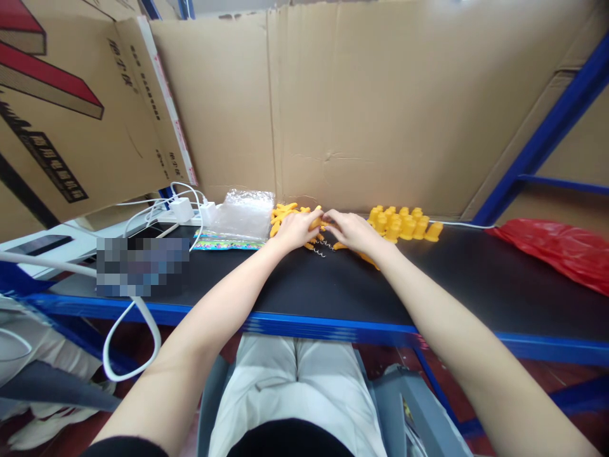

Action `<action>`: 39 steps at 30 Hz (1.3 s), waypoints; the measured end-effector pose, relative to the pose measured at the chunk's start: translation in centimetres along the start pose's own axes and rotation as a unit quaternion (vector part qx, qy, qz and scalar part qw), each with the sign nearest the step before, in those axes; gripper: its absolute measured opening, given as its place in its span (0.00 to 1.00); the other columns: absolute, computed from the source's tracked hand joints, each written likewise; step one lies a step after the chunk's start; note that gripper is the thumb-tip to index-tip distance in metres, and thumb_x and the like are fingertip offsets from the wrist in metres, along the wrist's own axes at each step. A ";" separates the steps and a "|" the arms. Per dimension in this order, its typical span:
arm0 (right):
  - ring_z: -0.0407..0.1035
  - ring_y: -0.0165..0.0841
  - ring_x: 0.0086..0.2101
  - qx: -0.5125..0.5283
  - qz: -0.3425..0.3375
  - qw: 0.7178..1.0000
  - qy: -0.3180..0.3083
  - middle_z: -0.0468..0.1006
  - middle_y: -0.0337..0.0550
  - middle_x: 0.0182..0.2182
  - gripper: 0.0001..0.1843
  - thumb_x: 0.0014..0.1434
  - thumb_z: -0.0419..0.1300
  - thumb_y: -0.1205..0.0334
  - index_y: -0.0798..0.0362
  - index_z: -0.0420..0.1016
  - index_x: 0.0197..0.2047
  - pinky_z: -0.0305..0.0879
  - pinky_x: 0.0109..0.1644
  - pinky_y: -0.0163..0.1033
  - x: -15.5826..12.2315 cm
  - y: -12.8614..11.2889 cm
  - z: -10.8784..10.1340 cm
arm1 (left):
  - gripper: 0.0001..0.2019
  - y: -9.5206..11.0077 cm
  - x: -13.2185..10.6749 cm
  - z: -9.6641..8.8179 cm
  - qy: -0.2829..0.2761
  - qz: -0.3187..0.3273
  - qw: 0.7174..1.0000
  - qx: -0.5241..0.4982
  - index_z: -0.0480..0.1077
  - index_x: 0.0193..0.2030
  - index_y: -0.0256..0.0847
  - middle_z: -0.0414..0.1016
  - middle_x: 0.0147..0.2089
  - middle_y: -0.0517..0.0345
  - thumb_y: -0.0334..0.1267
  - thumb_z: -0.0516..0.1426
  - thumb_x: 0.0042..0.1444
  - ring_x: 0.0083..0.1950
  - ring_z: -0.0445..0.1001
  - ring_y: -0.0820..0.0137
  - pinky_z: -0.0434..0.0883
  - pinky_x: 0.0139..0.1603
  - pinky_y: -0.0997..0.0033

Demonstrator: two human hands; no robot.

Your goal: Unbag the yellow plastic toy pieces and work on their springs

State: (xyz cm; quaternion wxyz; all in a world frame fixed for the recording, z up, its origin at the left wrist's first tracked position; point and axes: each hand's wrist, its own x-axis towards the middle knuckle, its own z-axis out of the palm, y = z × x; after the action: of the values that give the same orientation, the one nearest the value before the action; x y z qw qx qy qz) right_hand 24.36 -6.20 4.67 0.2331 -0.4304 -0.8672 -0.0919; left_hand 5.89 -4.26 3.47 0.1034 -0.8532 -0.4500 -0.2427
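Yellow pieces (281, 214) at left hand (295, 230), right hand (351, 231) close, blue edge (328, 326) apart

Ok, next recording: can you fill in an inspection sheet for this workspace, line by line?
Surface: black tabletop with a blue front rail.
Job's things: yellow pieces heaped by the left hand; thin coiled wires near both hands; yellow cup-like parts grouped beyond the right hand.
Clutter: clear plastic bag over a colourful packet; red plastic bag at the right.
Hands: close together among the yellow pieces; exact grip too small to tell.
Cables: white cables at the left, one looping below the front rail; thin white cord along the back.
Surroundings: cardboard panel behind, printed carton at the left.
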 end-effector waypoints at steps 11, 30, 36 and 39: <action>0.71 0.43 0.44 -0.052 0.089 0.993 -0.060 0.77 0.52 0.46 0.12 0.65 0.49 0.59 0.54 0.69 0.47 0.56 0.48 0.46 0.0 1.6 0.1 | 0.17 -0.2 0.2 0.0 0.011 -0.069 0.997 0.024 0.66 0.53 0.47 0.78 0.41 0.54 0.43 0.54 0.57 0.43 0.76 0.61 0.68 0.42 0.65; 0.70 0.42 0.42 -0.052 0.064 0.996 -0.037 0.77 0.50 0.42 0.11 0.58 0.56 0.62 0.53 0.66 0.45 0.57 0.43 0.43 -0.2 1.7 -0.2 | 0.17 -0.6 0.2 0.2 0.006 -0.085 0.996 0.001 0.68 0.53 0.47 0.78 0.41 0.53 0.44 0.55 0.56 0.44 0.75 0.59 0.68 0.44 0.62; 0.70 0.41 0.39 -0.074 0.071 0.995 -0.022 0.78 0.48 0.39 0.09 0.58 0.55 0.64 0.51 0.62 0.43 0.54 0.42 0.42 -0.4 1.6 -1.0 | 0.17 -0.4 0.3 0.2 0.009 -0.088 0.996 -0.010 0.68 0.52 0.48 0.78 0.39 0.54 0.44 0.55 0.56 0.43 0.76 0.59 0.68 0.43 0.62; 0.71 0.42 0.39 -0.084 0.078 0.993 -0.020 0.78 0.48 0.39 0.09 0.58 0.55 0.64 0.51 0.62 0.43 0.54 0.41 0.42 -0.4 1.8 -1.2 | 0.17 -0.5 0.3 0.2 0.015 -0.096 0.995 -0.013 0.68 0.51 0.47 0.78 0.38 0.55 0.45 0.55 0.56 0.41 0.76 0.60 0.68 0.43 0.62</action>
State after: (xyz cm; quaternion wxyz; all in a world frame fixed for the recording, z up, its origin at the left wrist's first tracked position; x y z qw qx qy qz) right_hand 26.39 -5.81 5.41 0.1854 -0.5161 -0.8249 -0.1370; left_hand 5.66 -3.69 3.44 0.0749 -0.8039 -0.5246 -0.2701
